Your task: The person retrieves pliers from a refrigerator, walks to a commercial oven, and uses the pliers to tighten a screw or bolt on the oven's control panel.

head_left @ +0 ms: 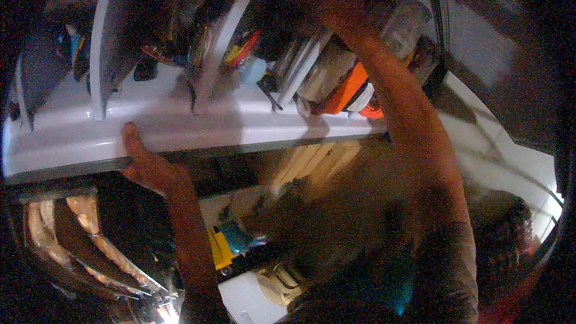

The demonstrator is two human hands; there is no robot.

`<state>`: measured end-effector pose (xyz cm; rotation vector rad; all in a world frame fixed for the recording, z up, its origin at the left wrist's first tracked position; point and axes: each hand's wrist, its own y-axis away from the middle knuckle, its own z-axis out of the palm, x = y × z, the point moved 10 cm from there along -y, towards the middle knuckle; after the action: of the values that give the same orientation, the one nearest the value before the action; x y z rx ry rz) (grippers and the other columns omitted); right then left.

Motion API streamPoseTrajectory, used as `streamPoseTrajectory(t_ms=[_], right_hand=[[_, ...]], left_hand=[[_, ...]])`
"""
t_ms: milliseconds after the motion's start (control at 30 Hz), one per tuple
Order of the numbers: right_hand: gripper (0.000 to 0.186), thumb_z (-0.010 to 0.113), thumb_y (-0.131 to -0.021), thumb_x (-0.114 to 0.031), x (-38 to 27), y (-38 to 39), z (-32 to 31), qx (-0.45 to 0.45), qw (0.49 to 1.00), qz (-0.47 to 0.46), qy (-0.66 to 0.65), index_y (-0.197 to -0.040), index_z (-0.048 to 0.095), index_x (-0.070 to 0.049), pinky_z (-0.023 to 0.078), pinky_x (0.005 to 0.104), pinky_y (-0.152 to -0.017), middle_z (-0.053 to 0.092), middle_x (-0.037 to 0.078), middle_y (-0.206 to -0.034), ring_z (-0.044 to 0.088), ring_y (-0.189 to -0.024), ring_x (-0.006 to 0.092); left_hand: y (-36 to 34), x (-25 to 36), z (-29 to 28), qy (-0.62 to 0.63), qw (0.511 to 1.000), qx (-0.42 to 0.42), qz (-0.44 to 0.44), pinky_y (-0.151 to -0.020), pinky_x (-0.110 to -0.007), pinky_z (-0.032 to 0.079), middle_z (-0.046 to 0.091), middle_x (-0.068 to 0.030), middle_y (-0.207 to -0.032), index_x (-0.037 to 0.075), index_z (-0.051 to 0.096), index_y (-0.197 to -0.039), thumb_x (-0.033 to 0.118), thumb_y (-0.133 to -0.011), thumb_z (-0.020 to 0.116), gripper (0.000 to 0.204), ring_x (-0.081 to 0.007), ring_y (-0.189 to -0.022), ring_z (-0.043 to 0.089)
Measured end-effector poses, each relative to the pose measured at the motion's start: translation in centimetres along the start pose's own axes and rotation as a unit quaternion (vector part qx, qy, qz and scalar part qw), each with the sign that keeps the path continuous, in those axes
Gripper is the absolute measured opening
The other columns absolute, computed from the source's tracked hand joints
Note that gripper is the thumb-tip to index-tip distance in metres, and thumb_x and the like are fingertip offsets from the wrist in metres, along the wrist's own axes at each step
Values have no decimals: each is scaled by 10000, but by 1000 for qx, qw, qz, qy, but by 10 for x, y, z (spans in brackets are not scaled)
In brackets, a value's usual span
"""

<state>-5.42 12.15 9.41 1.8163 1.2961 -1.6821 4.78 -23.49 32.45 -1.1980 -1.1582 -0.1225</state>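
Observation:
My left hand grips the front edge of a white shelf with upright white dividers, its thumb lying on top and its fingers hidden beneath. My right arm reaches up past the right end, and my right hand is high among the stored things, its fingers lost in shadow. Below that hand lie an orange item, a grey bundle and a light blue round item. A red-and-yellow item and several small things stand between the dividers.
A dark panel and a white surface are at the right. Below the shelf are pale planks, a yellow item, a white box and long wrapped pieces at the lower left.

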Motion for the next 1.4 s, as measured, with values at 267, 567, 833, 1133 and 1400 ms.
streamPoseTrajectory(t_ms=[267,567,833,1133,1400], right_hand=[[389,574,-800,-213,-36,29,41,-66,987,-77,124,-1156,591,-59,446,485,-932,567,202,-1146,544,-1048,400],[318,555,-815,-221,-86,27,70,-104,930,-161,314,-1076,634,-57,481,499,-862,625,195,-1028,600,-944,390],[284,538,-830,-234,-58,42,54,-122,935,-172,284,-1007,663,-52,509,507,-807,668,196,-907,642,-834,392],[273,553,-946,-300,52,147,-74,-60,989,49,-125,-1038,592,-46,498,386,-658,600,54,-872,570,-738,232],[273,522,-975,-340,29,237,-78,-58,830,360,-422,-1015,548,-71,436,264,-691,562,5,-890,504,-788,122]], left_hand=[[-16,-13,-9,-24,999,-23,-27,-841,-482,529,609,-123,-1128,25,600,-1127,301,-744,764,499,-279,-954,600],[-16,-16,-11,66,997,-27,6,-847,-400,551,635,-141,-1104,-8,606,-1108,149,-757,778,421,-241,-973,610],[-38,-66,-16,68,994,-82,15,-869,-392,531,658,-143,-1078,-42,639,-1067,121,-763,779,373,-231,-921,638],[-21,-53,-2,-44,998,-37,16,-949,-408,470,579,-190,-1234,-57,473,-1267,71,-775,752,580,-264,-1053,593],[21,-93,38,-33,978,-179,-105,-1030,-394,385,468,-181,-1361,-26,309,-1402,229,-857,715,726,-277,-1180,494]])
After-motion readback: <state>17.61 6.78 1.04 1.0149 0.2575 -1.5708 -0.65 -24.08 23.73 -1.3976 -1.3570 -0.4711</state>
